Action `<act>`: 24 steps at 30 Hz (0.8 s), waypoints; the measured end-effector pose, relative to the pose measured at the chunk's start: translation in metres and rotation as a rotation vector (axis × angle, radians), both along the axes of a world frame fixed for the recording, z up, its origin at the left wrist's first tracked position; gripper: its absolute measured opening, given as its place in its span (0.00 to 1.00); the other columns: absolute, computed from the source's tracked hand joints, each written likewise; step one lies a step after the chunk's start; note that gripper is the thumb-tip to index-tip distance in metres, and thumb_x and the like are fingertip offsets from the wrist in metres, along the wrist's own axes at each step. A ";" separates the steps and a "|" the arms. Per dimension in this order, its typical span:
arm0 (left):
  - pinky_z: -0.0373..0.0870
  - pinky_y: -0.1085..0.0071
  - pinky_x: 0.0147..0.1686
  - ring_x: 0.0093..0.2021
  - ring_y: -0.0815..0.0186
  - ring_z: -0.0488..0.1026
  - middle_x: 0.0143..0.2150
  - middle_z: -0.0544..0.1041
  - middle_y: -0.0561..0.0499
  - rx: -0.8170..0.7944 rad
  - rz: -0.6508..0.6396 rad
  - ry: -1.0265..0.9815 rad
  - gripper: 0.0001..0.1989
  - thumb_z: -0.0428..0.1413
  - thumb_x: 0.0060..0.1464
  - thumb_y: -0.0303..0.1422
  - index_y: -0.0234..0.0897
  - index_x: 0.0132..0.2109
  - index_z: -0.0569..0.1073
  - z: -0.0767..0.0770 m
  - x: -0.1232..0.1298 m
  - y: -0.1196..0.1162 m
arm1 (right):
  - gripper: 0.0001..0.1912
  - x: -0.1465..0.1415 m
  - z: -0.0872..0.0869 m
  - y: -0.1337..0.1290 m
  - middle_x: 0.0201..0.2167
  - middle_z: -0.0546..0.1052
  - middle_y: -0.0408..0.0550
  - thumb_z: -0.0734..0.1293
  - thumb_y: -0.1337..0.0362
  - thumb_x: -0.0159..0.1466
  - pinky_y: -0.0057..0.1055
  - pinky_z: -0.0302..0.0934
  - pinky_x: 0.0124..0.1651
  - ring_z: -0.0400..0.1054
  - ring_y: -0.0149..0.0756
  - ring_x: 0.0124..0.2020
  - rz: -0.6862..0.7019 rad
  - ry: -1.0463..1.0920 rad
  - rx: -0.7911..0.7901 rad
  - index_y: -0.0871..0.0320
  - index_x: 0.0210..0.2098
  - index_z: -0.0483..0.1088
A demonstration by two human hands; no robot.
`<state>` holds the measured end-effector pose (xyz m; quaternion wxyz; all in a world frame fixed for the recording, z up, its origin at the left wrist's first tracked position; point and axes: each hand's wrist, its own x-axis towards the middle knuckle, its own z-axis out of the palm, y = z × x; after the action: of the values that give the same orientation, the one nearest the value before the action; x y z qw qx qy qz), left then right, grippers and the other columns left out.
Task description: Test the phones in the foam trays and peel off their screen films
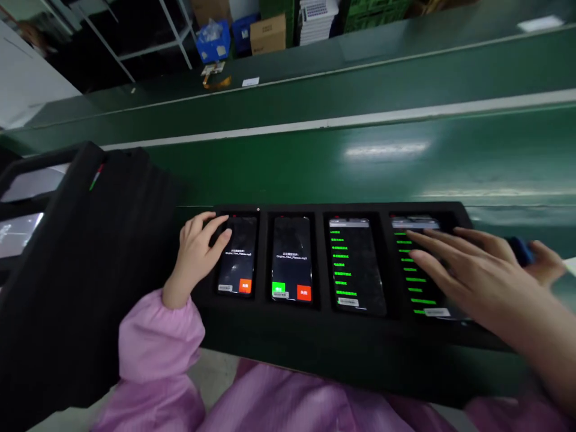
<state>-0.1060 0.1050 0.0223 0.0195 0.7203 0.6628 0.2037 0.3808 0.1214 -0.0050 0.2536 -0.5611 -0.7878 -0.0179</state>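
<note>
Four lit phones lie in a row in the slots of a black foam tray (263, 313). My left hand (198, 247) is at the tray's left end, fingers apart, its fingertips at the upper left edge of the leftmost phone (238, 252). The second phone (291, 240) shows a green and a red button. Green text lines fill the third phone (360, 264) and the rightmost phone (416, 276). Over the rightmost phone my right hand (472, 267) is spread with its fingers extended, covering part of the screen.
Stacked black trays (90, 270) stand at the left. Another person's hand (546, 264) is at the right edge beside a blue object (521, 251). Behind the green bench (279, 165) are a blue bin (213, 45), a cardboard box (269, 36) and a white stack (316, 21).
</note>
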 end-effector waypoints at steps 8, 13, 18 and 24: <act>0.57 0.38 0.71 0.69 0.45 0.66 0.69 0.70 0.39 0.011 -0.004 0.042 0.25 0.47 0.73 0.49 0.44 0.66 0.76 0.004 0.009 -0.005 | 0.27 -0.086 0.024 0.011 0.67 0.73 0.61 0.55 0.47 0.80 0.73 0.48 0.66 0.66 0.65 0.66 0.244 -0.105 -0.022 0.54 0.61 0.77; 0.64 0.47 0.69 0.64 0.54 0.72 0.64 0.76 0.44 -0.097 -0.104 0.010 0.22 0.50 0.74 0.44 0.47 0.69 0.71 0.005 -0.005 -0.074 | 0.22 -0.117 0.023 0.018 0.66 0.74 0.58 0.64 0.52 0.77 0.73 0.51 0.66 0.65 0.67 0.67 0.297 -0.081 0.003 0.57 0.37 0.83; 0.60 0.43 0.72 0.66 0.54 0.73 0.64 0.77 0.45 -0.077 -0.096 0.050 0.20 0.53 0.73 0.41 0.49 0.68 0.71 -0.006 -0.012 -0.113 | 0.19 -0.166 0.031 0.030 0.69 0.70 0.61 0.62 0.53 0.78 0.71 0.56 0.64 0.66 0.63 0.65 0.404 -0.098 0.005 0.57 0.53 0.80; 0.61 0.42 0.73 0.67 0.54 0.72 0.65 0.76 0.45 -0.071 -0.088 0.071 0.19 0.54 0.72 0.38 0.48 0.67 0.72 -0.012 -0.013 -0.125 | 0.21 -0.187 0.020 0.031 0.69 0.71 0.62 0.61 0.52 0.79 0.69 0.57 0.63 0.65 0.63 0.67 0.422 -0.137 0.076 0.59 0.44 0.81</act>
<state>-0.1195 -0.0204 0.0106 0.0306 0.7542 0.6378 0.1533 0.1941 0.1519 0.0149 0.2184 -0.3712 -0.9019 -0.0324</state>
